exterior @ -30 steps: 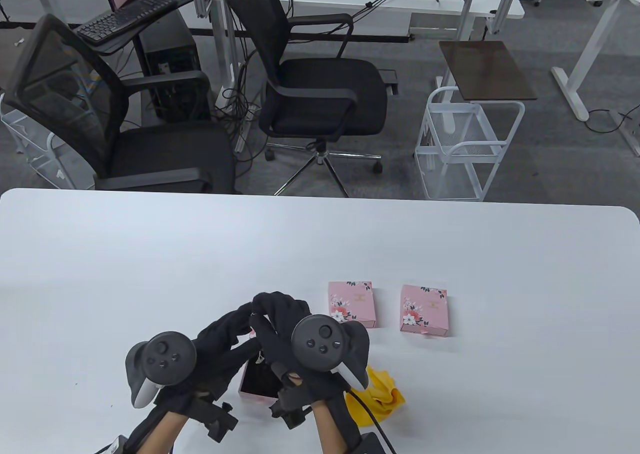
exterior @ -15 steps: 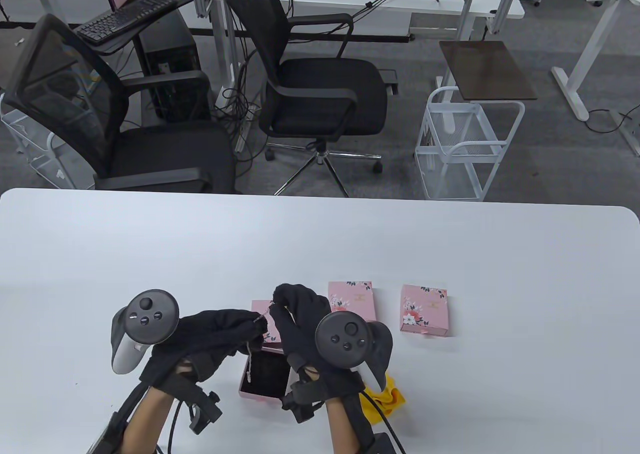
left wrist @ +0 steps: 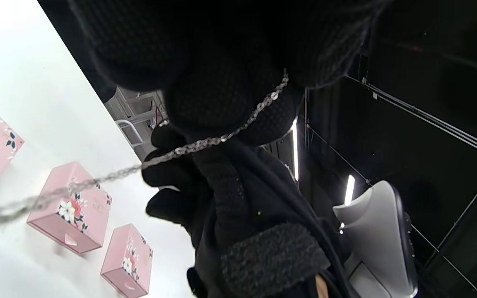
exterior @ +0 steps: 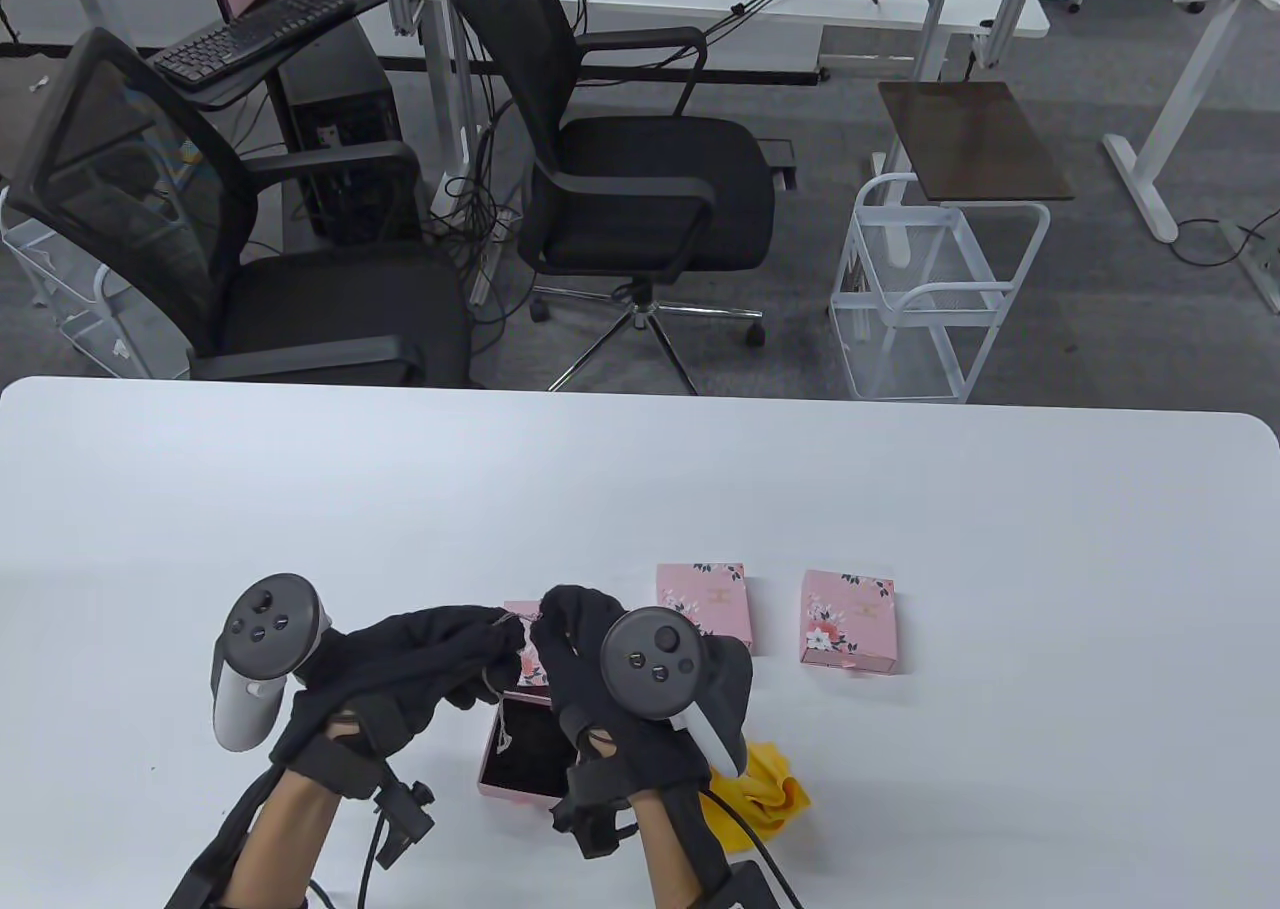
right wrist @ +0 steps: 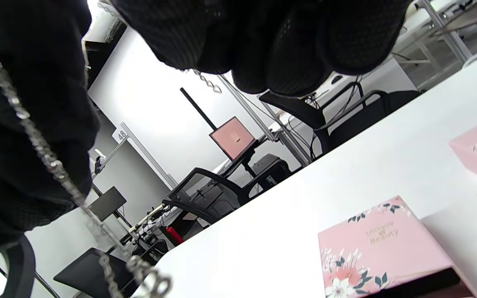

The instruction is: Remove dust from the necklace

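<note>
A: Where is the necklace?

B: The necklace [left wrist: 205, 142], a fine silver chain, hangs between the two gloved hands above the open box [exterior: 525, 744]. In the left wrist view it runs across the dark fingertips [left wrist: 230, 103] and trails off toward eight o'clock, blurred at its far end. In the table view only a thin glint of it shows, with a strand dropping into the box.

A: And the left hand?

B: The left hand [exterior: 420, 659] reaches toward two o'clock, its fingers curled and pinching the chain at the tips.

A: The right one?

B: The right hand [exterior: 585, 649] sits just beside it, fingers bent over and meeting the left's fingertips. In the right wrist view a short bit of chain [right wrist: 207, 82] hangs from under its fingertips, so it pinches the necklace too.

A: What does the box look like?

B: Pink outside, dark inside, lying on the white table [exterior: 900, 509] below both hands. Its floral lid [exterior: 525, 649] lies at the box's twelve o'clock, partly hidden by the fingers.

A: Anything else nearby?

B: Two closed pink boxes, the near one [exterior: 705, 604] at the right hand's one o'clock, the far one [exterior: 848, 619] at three o'clock of that. A yellow cloth [exterior: 765, 794] lies crumpled at five o'clock of the right hand, partly under the wrist.
</note>
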Demonstrator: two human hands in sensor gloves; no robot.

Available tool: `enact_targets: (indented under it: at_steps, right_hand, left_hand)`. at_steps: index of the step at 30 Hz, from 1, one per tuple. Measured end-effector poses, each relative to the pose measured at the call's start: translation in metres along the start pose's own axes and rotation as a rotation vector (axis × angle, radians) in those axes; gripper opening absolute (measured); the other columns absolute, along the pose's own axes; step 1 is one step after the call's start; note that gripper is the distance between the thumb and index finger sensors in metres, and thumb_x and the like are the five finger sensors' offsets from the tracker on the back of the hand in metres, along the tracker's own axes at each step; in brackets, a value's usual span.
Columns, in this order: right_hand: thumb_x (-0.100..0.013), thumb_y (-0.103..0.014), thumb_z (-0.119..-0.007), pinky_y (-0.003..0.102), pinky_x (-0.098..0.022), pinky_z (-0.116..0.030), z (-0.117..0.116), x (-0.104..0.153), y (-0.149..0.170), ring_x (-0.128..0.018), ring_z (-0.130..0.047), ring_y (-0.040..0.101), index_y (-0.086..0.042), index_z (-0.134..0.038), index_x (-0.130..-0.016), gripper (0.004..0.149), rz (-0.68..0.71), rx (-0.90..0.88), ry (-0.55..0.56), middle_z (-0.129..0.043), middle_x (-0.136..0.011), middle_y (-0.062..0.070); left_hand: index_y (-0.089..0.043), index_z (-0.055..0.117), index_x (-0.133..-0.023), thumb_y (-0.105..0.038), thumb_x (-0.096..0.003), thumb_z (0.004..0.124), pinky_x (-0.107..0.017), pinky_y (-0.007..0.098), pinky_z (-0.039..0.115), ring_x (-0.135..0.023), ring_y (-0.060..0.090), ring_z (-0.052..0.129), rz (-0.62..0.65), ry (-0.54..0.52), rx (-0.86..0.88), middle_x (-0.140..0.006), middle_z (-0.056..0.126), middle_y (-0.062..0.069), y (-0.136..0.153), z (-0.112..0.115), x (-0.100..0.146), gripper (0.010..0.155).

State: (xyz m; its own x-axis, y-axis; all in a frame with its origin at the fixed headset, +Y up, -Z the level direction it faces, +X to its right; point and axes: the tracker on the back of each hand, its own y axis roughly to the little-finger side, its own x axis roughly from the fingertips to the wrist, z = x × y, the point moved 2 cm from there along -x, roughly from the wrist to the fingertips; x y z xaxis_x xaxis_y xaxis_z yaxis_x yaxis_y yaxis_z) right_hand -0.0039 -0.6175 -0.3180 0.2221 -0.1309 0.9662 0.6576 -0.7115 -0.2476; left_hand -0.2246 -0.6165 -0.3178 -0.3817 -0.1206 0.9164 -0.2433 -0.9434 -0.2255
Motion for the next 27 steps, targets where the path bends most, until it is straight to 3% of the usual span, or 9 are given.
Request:
enact_targets:
  at_steps: [4,7,10,14,19,24,27]
  right_hand:
    - [-0.069,-0.027,-0.071,0.057,-0.058,-0.07,0.0,0.0,0.003,-0.078,-0.077,0.052,-0.001,-0.064,-0.104,0.044,-0.037,0.003,-0.011,-0.069,-0.101,0.034]
    - [-0.068,-0.028,-0.072,0.057,-0.057,-0.071,0.007,0.005,-0.002,-0.076,-0.079,0.052,-0.002,-0.064,-0.105,0.046,-0.022,0.011,0.063,-0.071,-0.1,0.033]
    - [-0.067,-0.028,-0.073,0.055,-0.056,-0.073,0.019,0.015,-0.016,-0.074,-0.082,0.049,-0.004,-0.067,-0.103,0.043,0.062,-0.003,0.174,-0.075,-0.097,0.03]
    - [-0.067,-0.029,-0.074,0.054,-0.056,-0.074,0.024,0.024,-0.031,-0.072,-0.084,0.047,-0.006,-0.071,-0.101,0.041,0.143,-0.045,0.219,-0.079,-0.094,0.028]
    - [-0.066,-0.031,-0.076,0.057,-0.058,-0.072,0.013,0.024,-0.039,-0.077,-0.08,0.051,-0.004,-0.071,-0.103,0.046,0.155,0.031,0.15,-0.075,-0.099,0.03]
    - [-0.065,-0.036,-0.078,0.057,-0.059,-0.071,-0.004,0.022,-0.043,-0.079,-0.079,0.052,-0.001,-0.07,-0.104,0.053,0.172,0.067,0.117,-0.073,-0.101,0.033]
    - [-0.065,-0.032,-0.077,0.054,-0.055,-0.075,-0.007,0.023,-0.045,-0.072,-0.086,0.047,-0.005,-0.076,-0.098,0.043,0.175,0.079,0.209,-0.082,-0.093,0.028]
  left_hand:
    - [-0.019,0.091,-0.089,-0.041,-0.0585,0.081,-0.042,0.039,0.089,-0.057,0.018,0.104,-0.006,-0.039,0.056,-0.069,0.108,0.002,0.002,-0.001,0.001,0.039]
    - [-0.019,0.09,-0.09,-0.041,-0.0586,0.081,-0.042,0.039,0.089,-0.058,0.019,0.103,-0.012,-0.104,0.069,-0.072,0.107,0.002,0.002,-0.003,0.004,0.039]
    - [-0.022,0.089,-0.092,-0.043,-0.0586,0.08,-0.044,0.039,0.088,-0.061,0.018,0.102,-0.007,-0.152,0.034,-0.075,0.106,0.001,0.0,-0.004,0.006,0.04]
    - [-0.028,0.088,-0.092,-0.046,-0.0581,0.08,-0.053,0.043,0.084,-0.074,0.024,0.096,-0.006,-0.173,0.014,-0.088,0.099,0.004,-0.001,-0.004,0.007,0.04]
    - [-0.03,0.088,-0.093,-0.048,-0.0578,0.081,-0.063,0.051,0.073,-0.091,0.035,0.078,0.003,-0.201,0.041,-0.105,0.083,0.009,0.0,0.0,0.007,0.04]
    - [-0.031,0.086,-0.095,-0.048,-0.0581,0.08,-0.068,0.056,0.065,-0.097,0.042,0.065,0.0,-0.181,0.043,-0.112,0.072,0.013,-0.001,0.006,0.007,0.04]
    - [-0.031,0.086,-0.094,-0.048,-0.0581,0.08,-0.068,0.056,0.065,-0.097,0.042,0.065,0.005,-0.191,0.038,-0.111,0.072,0.013,-0.002,0.006,0.007,0.04]
